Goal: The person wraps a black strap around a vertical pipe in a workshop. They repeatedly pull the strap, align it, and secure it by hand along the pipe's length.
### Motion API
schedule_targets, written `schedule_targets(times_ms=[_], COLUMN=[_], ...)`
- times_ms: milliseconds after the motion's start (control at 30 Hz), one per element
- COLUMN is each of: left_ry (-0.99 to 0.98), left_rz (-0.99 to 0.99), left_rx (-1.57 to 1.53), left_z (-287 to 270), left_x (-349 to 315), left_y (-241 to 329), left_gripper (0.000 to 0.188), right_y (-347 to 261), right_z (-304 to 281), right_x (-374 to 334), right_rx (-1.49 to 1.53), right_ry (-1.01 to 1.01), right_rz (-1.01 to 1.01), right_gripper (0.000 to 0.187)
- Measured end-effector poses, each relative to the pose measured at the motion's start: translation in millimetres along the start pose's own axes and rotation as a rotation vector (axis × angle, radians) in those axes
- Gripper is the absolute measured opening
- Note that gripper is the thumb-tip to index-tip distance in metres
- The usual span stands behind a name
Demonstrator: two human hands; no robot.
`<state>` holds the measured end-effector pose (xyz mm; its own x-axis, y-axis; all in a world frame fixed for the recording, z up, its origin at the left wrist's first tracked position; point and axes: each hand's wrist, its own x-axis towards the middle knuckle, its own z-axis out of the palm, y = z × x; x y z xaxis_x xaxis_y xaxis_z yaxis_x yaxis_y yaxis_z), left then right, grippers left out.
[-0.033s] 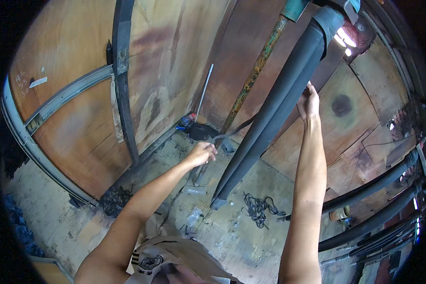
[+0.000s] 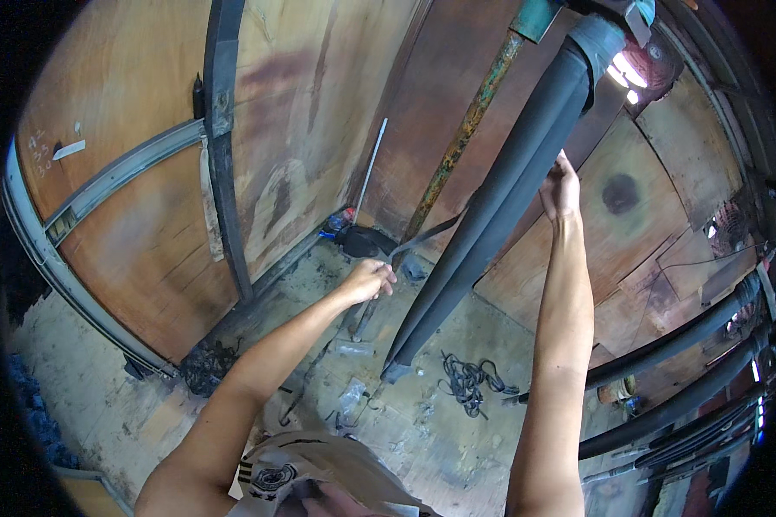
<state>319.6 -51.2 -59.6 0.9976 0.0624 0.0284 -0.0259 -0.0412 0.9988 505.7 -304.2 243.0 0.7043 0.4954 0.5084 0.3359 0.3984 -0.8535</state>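
Note:
My left hand (image 2: 369, 281) is closed around a dark flexible strip (image 2: 431, 231). From that hand the strip runs up to the right and passes behind a long black tube-like bundle (image 2: 500, 189). The bundle slants from a blue-grey wrapped upper end (image 2: 597, 43) down to the floor and has a lengthwise fold or seam. My right hand (image 2: 562, 191) is raised on the bundle's far right side, palm partly showing. Its fingers are mostly hidden behind the bundle, and whether they hold anything is not visible.
A rusty pole (image 2: 466, 142) stands behind the bundle. Tangled black cord (image 2: 470, 381) and plastic scraps (image 2: 352, 395) lie on the floor. A black bag-like object (image 2: 364, 241) sits in the corner. More black tubes (image 2: 681, 351) slope along the right; wooden panels (image 2: 310, 129) wall the left.
The strip between my left hand and the bundle has shifted slightly and shows more of its flat side. A thin dark length near my left forearm has moved lower. Both hands stay nearly still.

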Motion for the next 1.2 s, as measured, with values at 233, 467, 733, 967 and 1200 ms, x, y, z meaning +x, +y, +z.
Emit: schedule_targets(times_ms=[233, 467, 733, 967, 1200], left_ry=[-0.071, -0.139, 0.004, 0.279, -0.116], left_rz=[0.003, -0.024, 0.157, 0.530, 0.934], left_rx=[0.103, 0.156, 0.766, 0.109, 0.116], left_z=[-5.6, 13.5, 27.1, 64.2, 129.7], left_x=[8.8, 37.8, 35.2, -20.9, -78.4], left_y=[4.1, -28.9, -54.5, 40.3, 108.2], left_gripper=[0.034, 0.036, 0.027, 0.033, 0.067], right_y=[-10.9, -23.1, -50.1, -98.9, -109.7], right_z=[-19.9, -1.0, -12.3, 53.9, 165.4], right_x=[-4.0, -17.9, -42.7, -104.5, -99.3], right_rx=[-0.385, -0.358, -0.688, -0.264, -0.407], right_ry=[0.078, 0.113, 0.105, 0.058, -0.222], right_rz=[0.048, 0.100, -0.053, -0.164, -0.173], right_gripper=[0.040, 0.036, 0.021, 0.025, 0.027])
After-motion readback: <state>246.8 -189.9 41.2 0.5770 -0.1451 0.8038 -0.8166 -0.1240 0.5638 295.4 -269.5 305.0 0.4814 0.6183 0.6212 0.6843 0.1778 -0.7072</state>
